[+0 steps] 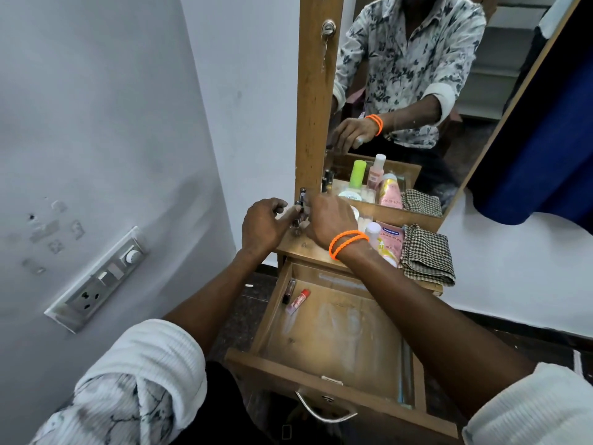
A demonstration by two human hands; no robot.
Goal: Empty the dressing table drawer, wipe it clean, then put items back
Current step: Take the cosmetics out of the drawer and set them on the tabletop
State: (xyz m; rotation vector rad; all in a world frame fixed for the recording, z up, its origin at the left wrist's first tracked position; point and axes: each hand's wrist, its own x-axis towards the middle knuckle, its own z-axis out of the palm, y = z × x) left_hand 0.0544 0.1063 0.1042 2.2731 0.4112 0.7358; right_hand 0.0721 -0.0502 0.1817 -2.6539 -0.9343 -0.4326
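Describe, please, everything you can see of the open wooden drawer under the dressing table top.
The open wooden drawer is pulled fully out below the dressing table's top. It looks like light brown board, its floor dusty with pale streaks. A curved metal handle hangs on the front panel. Nearly emptied, it holds a small red-capped tube and a slim dark tube near its back left corner, and a thin light strip along the right wall. Neither hand touches it; the right forearm passes above it.

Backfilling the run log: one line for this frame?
phase: emptying | drawer: open, lip balm and dark tube left | both hands on shelf setting small items down | cloth: unused
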